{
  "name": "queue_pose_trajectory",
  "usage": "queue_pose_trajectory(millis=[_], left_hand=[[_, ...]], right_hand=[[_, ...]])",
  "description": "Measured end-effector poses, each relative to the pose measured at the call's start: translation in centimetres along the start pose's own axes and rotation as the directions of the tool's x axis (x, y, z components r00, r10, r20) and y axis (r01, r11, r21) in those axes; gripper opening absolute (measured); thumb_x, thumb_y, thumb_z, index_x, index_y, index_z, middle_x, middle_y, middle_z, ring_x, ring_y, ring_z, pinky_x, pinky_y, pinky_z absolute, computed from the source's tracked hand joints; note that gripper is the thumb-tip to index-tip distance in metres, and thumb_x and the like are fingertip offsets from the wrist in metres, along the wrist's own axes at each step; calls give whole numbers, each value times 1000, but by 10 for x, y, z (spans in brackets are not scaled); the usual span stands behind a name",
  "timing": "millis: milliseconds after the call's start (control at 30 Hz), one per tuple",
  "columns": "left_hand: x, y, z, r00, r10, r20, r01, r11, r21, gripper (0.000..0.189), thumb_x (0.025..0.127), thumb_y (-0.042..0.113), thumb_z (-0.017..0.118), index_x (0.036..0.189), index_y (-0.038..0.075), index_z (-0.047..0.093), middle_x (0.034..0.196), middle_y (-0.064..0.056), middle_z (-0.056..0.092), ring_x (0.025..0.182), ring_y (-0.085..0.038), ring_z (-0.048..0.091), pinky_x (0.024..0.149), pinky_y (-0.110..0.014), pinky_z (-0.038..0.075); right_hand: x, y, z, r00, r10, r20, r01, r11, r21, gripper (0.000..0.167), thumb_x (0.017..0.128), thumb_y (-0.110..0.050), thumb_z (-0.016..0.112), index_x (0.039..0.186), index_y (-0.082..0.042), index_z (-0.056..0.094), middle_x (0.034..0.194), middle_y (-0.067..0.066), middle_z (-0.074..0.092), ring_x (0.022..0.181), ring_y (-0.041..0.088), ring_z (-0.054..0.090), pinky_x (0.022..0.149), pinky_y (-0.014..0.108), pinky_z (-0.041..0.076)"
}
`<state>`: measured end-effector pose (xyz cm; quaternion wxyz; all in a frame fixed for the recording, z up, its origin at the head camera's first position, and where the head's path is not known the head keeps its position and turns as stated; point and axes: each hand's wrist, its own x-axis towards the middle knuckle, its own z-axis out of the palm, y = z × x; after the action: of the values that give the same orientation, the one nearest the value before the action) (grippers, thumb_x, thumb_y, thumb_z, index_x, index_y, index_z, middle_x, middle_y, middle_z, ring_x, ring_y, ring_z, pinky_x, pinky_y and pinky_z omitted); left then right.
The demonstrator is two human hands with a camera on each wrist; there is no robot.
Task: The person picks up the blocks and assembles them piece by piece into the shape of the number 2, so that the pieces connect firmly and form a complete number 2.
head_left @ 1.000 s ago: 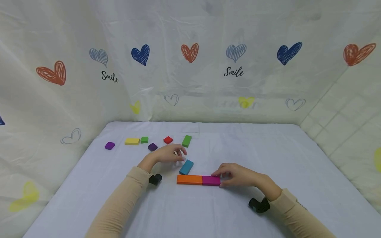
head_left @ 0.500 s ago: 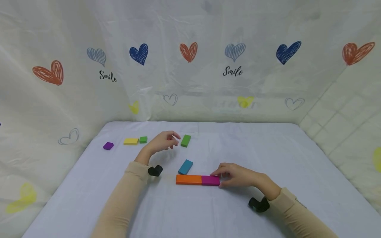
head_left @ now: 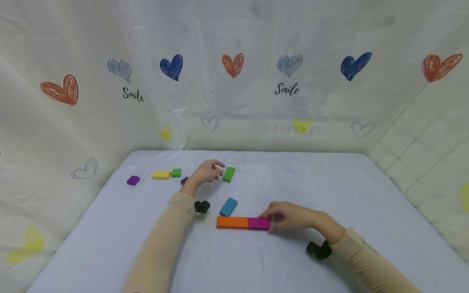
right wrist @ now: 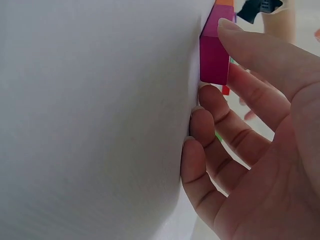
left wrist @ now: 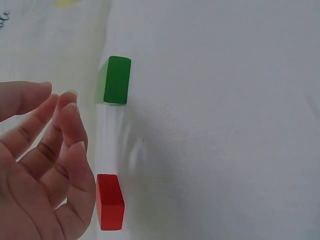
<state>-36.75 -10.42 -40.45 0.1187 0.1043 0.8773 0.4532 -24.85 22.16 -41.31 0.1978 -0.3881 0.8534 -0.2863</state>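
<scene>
On the white table (head_left: pixel 293 260), the left hand (head_left: pixel 207 171) had loosely bent fingers, tips close together, while the right hand (head_left: pixel 291 216) pinched the magenta block (head_left: pixel 258 224) between thumb and fingers. The orange block (head_left: pixel 232 222), smooth and longest, met the shorter, flat-sided magenta block end to end, magenta at its 3 o'clock. The blue block (head_left: pixel 229 206) slanted near orange's 12 o'clock. The green block (head_left: pixel 229 174) lay tilted at the left hand's 3 o'clock, just beside the fingertips.

The left wrist view showed the red block (left wrist: pixel 110 202), at green's 6 o'clock, which the left hand covered in the head view; I could not tell whether they touched. The right wrist view showed magenta's end face, hidden from the head view.
</scene>
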Motion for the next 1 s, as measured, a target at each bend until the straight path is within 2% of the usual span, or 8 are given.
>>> queue_pose_trajectory(millis=[233,500,800,1000], left_hand=[[13,0,10,999,-41,-30,42,999,25,36,100,15,60,135,9,62,108,-12,65,84,-19,61,68,-27,48],[18,0,13,998,-48,-49,50,998,47,42,99,14,57,140,7,59,105,-12,63,74,-14,55,65,-26,45],[21,-3,19,997,-55,-46,59,996,69,44,96,15,57,140,9,59,78,-4,59,68,-15,52,63,-28,44],[20,-2,20,996,-81,-39,84,991,101,44,98,20,62,140,10,60,78,-3,59,68,-14,53,63,-27,44]], right_hand=[[-1,2,-2,1000,-2,2,2,1000,-6,39,92,-23,79,129,-13,72,100,-8,60,91,11,54,77,25,49],[-1,0,-3,1000,5,5,-5,1000,-5,38,92,-23,79,128,-13,72,99,-7,60,90,10,54,77,25,49],[0,-1,-1,1000,10,12,-9,1000,-16,39,92,-24,78,129,-12,72,100,-8,59,90,10,54,77,25,49],[-1,-6,0,1000,19,14,-19,1000,-21,38,92,-22,78,129,-11,71,99,-8,58,90,10,53,77,24,48]])
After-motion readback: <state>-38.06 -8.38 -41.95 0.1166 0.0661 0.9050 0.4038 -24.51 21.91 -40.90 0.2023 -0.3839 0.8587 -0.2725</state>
